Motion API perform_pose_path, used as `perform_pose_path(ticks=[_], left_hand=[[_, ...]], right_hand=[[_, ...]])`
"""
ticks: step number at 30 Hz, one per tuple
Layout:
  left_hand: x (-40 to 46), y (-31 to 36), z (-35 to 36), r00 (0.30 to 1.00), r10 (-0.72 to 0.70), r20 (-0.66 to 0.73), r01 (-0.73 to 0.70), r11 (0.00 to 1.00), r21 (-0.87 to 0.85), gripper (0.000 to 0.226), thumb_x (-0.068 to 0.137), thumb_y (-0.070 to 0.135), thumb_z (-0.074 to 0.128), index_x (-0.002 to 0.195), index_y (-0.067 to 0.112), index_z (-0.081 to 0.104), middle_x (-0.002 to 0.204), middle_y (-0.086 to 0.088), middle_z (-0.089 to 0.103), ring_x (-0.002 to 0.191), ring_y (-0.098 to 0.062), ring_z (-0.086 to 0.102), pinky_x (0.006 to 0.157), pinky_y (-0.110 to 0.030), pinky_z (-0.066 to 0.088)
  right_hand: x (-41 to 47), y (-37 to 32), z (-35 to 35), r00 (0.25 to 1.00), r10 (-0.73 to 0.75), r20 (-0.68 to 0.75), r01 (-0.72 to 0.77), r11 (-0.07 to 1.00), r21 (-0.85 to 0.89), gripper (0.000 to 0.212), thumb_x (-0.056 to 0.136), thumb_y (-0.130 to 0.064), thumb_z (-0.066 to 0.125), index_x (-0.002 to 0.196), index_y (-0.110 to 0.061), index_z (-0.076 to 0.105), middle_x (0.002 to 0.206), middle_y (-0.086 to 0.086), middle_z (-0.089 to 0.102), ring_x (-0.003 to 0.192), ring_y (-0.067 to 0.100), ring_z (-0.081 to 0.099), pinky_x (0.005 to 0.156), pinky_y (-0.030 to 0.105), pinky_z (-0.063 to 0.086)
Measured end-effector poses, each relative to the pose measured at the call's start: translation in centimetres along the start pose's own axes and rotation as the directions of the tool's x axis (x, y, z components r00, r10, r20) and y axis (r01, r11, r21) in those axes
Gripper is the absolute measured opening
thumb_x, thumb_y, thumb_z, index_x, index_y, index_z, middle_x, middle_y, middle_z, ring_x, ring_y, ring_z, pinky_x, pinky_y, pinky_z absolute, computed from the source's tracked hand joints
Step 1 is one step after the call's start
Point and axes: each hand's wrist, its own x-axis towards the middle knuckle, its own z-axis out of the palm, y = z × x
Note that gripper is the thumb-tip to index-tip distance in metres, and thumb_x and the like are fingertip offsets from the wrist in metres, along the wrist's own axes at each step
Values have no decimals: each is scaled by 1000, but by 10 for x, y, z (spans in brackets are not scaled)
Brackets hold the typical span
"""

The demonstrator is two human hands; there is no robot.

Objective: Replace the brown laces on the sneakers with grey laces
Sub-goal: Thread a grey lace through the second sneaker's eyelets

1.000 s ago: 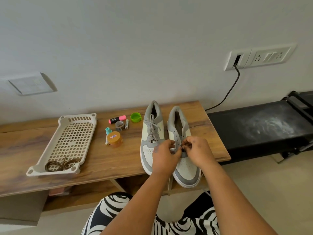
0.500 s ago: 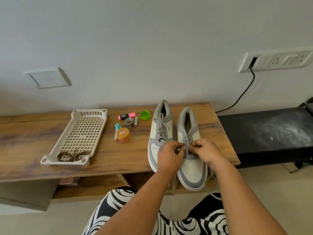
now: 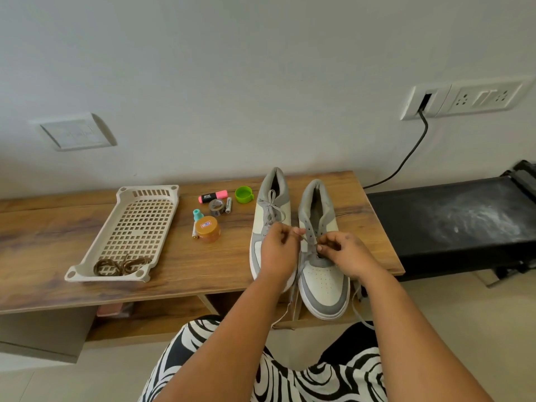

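In front of me a wooden counter [image 3: 72, 227] runs along the wall. On it, at my left, lies a cream perforated tray [image 3: 127, 227]; in the middle a pink highlighter [image 3: 212, 196], a tape roll [image 3: 217, 206], two batteries [image 3: 229, 205], a green cap [image 3: 243, 194], a teal-capped bottle [image 3: 197, 215] and an orange-lidded jar [image 3: 207, 229]. At my right stand two grey-and-cream sneakers [image 3: 324, 282], toes toward me, side by side.

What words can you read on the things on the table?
Pink highlighter: white print on its black band, too blurred to read.
Battery: print along its side, too small to read.
Orange jar lid: red and white label, unreadable.
Nothing else shows writing.
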Motion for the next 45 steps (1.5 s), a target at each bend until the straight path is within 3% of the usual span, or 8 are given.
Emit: perform_pose_path(ticks=[5, 8, 10, 17, 22, 26, 32, 45], left_hand=[[1, 30, -35, 967, -123, 223, 240, 735, -634, 13, 101, 13, 48, 90, 11, 55, 90, -8, 73, 76, -17, 68, 71, -30, 54], [3, 16, -38, 997, 73, -30, -66, 983, 171, 21, 100, 32, 53, 89, 15, 57, 79, 2, 69, 70, -15, 63, 68, -37, 52], [4, 3, -30, 933, 353, 68, -275, 579, 768, 30, 97, 50, 48, 95, 23, 58, 91, 11, 64, 86, -11, 59, 76, -34, 48], [3, -9, -3, 914, 321, 246, -363, 380, 851, 32, 101, 46, 44, 102, 24, 66, 115, 7, 54, 109, -18, 38, 82, -35, 21], [6, 15, -22, 985, 75, 152, -83, 996, 42, 13, 91, 35, 64, 82, 25, 65, 116, 9, 59, 114, -12, 50, 105, -43, 36], [8, 37, -70, 917, 52, 395, 226, 749, -623, 26, 90, 28, 59, 66, 18, 63, 83, 1, 61, 85, -15, 58, 91, -39, 42], [10, 15, -44, 978, 194, 74, -181, 621, 763, 41, 88, 57, 60, 97, 18, 67, 98, 4, 61, 91, -11, 53, 78, -27, 42], [5, -13, -7, 926, 287, 245, -369, 557, 744, 20, 95, 42, 57, 104, 27, 65, 107, 7, 58, 108, -17, 44, 86, -32, 33]], right_hand=[[0, 1, -1, 1000, 24, -3, -24, 1000, -19, 13, 95, -30, 61, 96, -22, 71, 96, -2, 69, 93, 14, 61, 84, 34, 49], [-1, -1, 2, 1000, 7, 5, -7, 999, -54, 14, 97, -29, 57, 99, -19, 68, 96, -2, 67, 92, 15, 60, 75, 27, 46], [-2, -2, 2, 1000, -4, 5, 5, 998, -69, 15, 99, -28, 55, 101, -18, 66, 96, -2, 66, 92, 14, 59, 70, 23, 43], [-3, -1, 3, 1000, -15, 10, 16, 999, -37, 16, 98, -28, 56, 102, -17, 66, 96, -1, 66, 92, 14, 60, 73, 27, 45], [-3, 0, 1, 1000, 6, 11, -6, 1000, -12, 17, 97, -29, 57, 101, -16, 67, 95, 0, 67, 90, 15, 59, 72, 25, 43], [-2, 1, 1, 1000, 6, 12, -6, 1000, -5, 14, 97, -27, 58, 104, -19, 67, 96, -6, 65, 91, 9, 57, 68, 18, 40], [-2, 0, 2, 1000, 10, 7, -10, 1000, 5, 13, 97, -26, 58, 105, -20, 67, 100, -4, 67, 96, 12, 60, 75, 24, 45], [-5, -3, 3, 1000, 6, -5, -6, 1000, 20, 10, 97, -25, 58, 99, -19, 66, 93, -4, 67, 89, 10, 61, 68, 20, 43]])
